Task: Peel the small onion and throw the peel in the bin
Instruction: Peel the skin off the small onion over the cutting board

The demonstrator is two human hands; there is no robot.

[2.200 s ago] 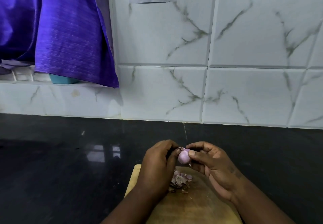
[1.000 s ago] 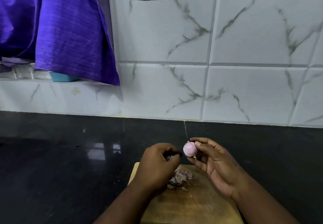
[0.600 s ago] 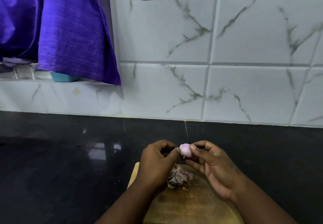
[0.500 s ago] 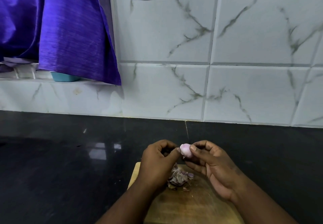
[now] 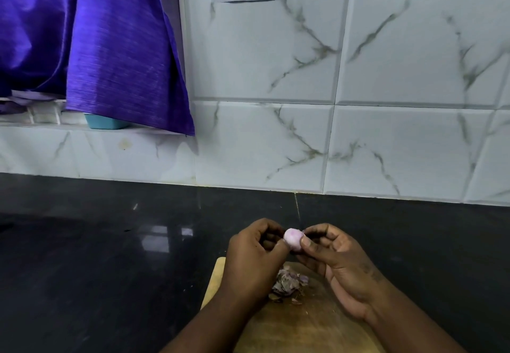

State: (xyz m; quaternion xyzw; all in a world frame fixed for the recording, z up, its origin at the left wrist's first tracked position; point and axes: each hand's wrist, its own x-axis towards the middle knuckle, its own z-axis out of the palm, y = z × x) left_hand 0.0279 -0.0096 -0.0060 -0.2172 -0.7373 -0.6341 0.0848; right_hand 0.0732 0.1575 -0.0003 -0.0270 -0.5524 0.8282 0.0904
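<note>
The right hand [image 5: 340,265] pinches the small onion [image 5: 293,239] between thumb and fingers above the board [image 5: 303,325] on the counter [image 5: 110,256]. The left hand [image 5: 252,256], fingers curled, seems to nip its other side; peel [image 5: 288,283] lies heaped below.

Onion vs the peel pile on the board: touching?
Apart. Head view: left hand and right hand hold the onion above the board; fingers and bare wood separate it from the peel pile.
</note>
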